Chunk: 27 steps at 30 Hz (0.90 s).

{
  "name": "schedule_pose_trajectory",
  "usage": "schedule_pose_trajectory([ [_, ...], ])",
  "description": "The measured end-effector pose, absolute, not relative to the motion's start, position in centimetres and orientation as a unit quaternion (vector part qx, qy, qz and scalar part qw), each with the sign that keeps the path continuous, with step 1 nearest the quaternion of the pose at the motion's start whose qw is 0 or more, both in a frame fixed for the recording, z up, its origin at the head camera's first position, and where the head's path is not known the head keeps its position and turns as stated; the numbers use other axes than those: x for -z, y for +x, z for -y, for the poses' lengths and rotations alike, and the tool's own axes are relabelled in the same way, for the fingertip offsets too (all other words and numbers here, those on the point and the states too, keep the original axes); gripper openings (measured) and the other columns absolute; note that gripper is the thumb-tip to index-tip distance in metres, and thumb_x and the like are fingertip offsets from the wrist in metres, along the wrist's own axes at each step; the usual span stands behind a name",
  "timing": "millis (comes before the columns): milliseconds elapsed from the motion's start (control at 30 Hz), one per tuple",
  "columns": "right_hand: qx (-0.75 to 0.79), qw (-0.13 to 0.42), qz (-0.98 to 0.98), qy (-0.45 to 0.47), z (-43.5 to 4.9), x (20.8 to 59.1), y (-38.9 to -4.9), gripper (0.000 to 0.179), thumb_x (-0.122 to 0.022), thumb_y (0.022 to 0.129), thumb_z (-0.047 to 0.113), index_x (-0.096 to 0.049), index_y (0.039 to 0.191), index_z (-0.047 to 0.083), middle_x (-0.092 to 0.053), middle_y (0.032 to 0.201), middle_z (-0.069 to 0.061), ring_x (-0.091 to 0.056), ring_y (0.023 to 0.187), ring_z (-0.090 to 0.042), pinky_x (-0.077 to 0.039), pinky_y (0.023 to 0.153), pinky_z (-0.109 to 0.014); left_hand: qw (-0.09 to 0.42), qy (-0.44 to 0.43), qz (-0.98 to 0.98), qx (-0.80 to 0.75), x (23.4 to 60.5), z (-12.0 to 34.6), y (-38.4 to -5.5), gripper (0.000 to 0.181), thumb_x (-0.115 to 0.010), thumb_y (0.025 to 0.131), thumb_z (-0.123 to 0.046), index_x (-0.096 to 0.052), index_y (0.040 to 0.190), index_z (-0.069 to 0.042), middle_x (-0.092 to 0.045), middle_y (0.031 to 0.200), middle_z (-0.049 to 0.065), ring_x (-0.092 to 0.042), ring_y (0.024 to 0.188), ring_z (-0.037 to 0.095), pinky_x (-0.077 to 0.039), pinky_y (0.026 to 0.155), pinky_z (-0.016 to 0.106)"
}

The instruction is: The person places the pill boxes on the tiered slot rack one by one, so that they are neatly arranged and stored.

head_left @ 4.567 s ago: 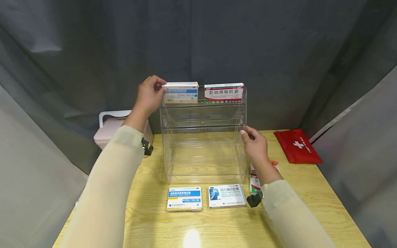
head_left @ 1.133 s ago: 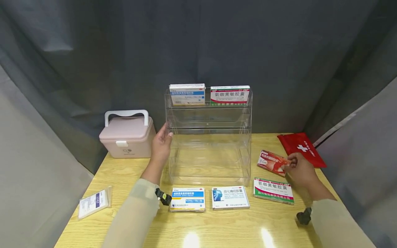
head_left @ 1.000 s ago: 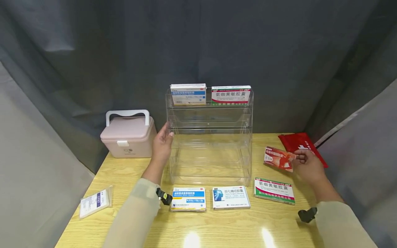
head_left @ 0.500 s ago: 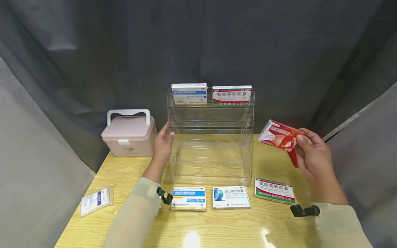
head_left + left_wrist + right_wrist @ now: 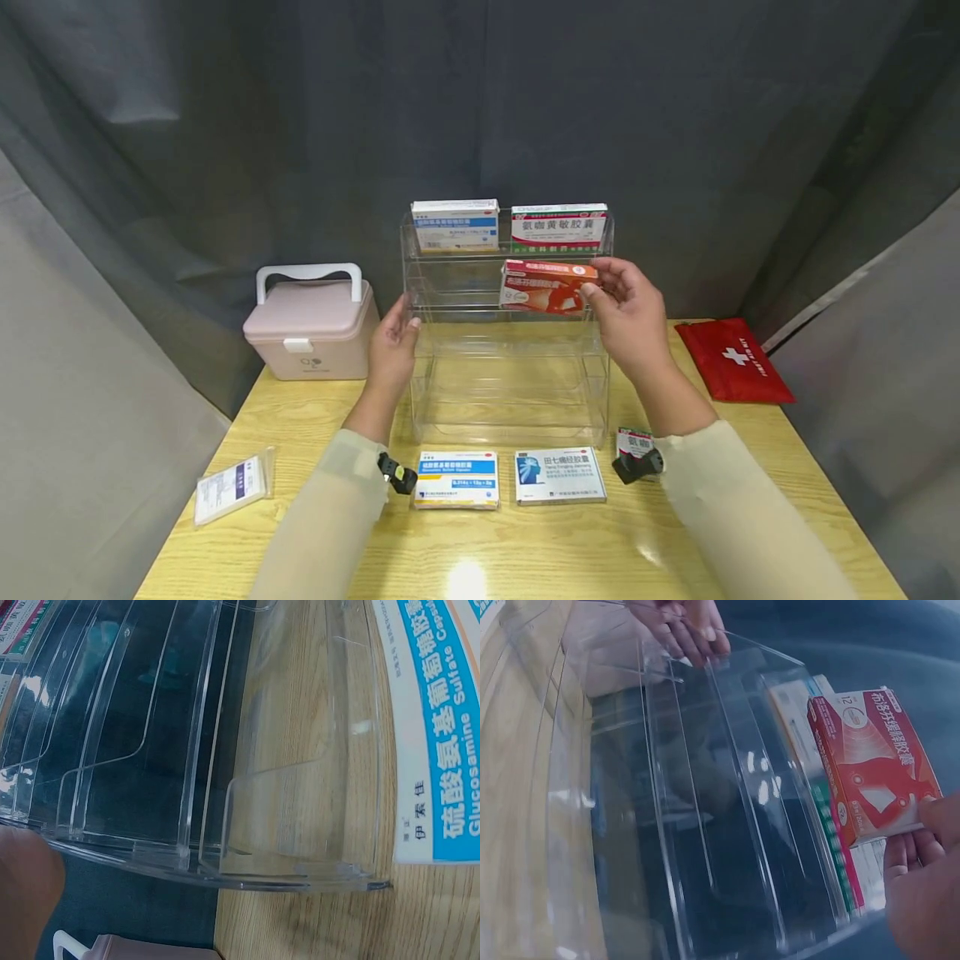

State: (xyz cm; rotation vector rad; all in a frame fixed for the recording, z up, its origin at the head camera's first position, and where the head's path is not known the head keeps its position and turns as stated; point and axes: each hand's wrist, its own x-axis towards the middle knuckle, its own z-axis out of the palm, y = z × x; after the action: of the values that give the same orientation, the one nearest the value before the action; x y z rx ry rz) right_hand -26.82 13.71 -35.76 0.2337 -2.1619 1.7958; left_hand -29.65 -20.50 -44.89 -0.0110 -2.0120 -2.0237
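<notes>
My right hand (image 5: 630,312) pinches one end of a red medicine box (image 5: 542,287) between thumb and fingers. The box is in front of the second tier of a clear stepped display rack (image 5: 495,437), just below the top row. In the right wrist view, its red front (image 5: 877,761) shows a white design. My left hand (image 5: 392,346) grips the rack's left side edge, thumb toward the front; its other fingers show partly through the plastic. On the top tier stand a blue-and-white medicine box (image 5: 455,229) at left and a red-green-white medicine box (image 5: 558,229) at right.
Before the rack lie a blue-white-yellow medicine box (image 5: 456,481) and a white medicine box (image 5: 558,477). My right wrist partly covers another box (image 5: 633,442). A pink case (image 5: 311,333) and a bagged white packet (image 5: 231,490) are left; a red first aid pouch (image 5: 733,358) is right.
My right hand has let go of the rack, picked up the red medicine box from the right and carried it left to the rack. My left hand has moved from the top-left box down to the rack's side.
</notes>
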Motion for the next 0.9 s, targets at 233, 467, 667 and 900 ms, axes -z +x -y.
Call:
schedule_pose_trajectory([
  [233,-0.614,0.153,0.770,0.087,-10.5,34.5,-30.2,0.037,-0.068,0.109,0.012,-0.062,0.144,0.004,-0.069,0.140,-0.015,-0.065,0.131,-0.023,-0.058,0.114,-0.031,0.147,-0.006,0.695,0.704,45.1,20.6,-29.8,0.060,-0.058,0.111,-0.003,-0.040,0.168,-0.006,-0.040,0.175,0.012,-0.037,0.163,0.029,-0.036,0.134,0.035],
  [467,-0.613,0.160,0.768,0.090,-7.3,35.4,-32.5,0.033,-0.066,0.108,0.005,-0.063,0.141,0.001,-0.070,0.139,-0.020,-0.069,0.130,-0.030,-0.062,0.110,-0.038,0.147,-0.005,0.698,0.701,45.1,20.6,-29.8,0.060,-0.057,0.111,-0.004,-0.039,0.168,-0.007,-0.039,0.175,0.011,-0.036,0.164,0.028,-0.034,0.135,0.035],
  [667,-0.584,0.145,0.794,0.089,-5.2,37.2,-33.4,0.032,-0.064,0.110,0.006,-0.062,0.142,0.003,-0.070,0.141,-0.017,-0.070,0.131,-0.030,-0.064,0.107,-0.037,0.153,-0.006,0.693,0.705,45.3,20.6,-30.0,0.060,-0.058,0.110,-0.002,-0.039,0.168,-0.005,-0.038,0.175,0.013,-0.036,0.164,0.029,-0.035,0.134,0.035],
  [900,-0.540,0.141,0.824,0.103,-3.5,37.8,-33.7,0.034,-0.065,0.110,0.008,-0.064,0.144,0.004,-0.074,0.137,-0.018,-0.074,0.125,-0.030,-0.066,0.103,-0.038,0.156,-0.023,0.675,0.721,45.5,20.6,-30.2,0.060,-0.057,0.109,0.002,-0.038,0.167,-0.001,-0.038,0.175,0.015,-0.034,0.165,0.030,-0.034,0.134,0.035],
])
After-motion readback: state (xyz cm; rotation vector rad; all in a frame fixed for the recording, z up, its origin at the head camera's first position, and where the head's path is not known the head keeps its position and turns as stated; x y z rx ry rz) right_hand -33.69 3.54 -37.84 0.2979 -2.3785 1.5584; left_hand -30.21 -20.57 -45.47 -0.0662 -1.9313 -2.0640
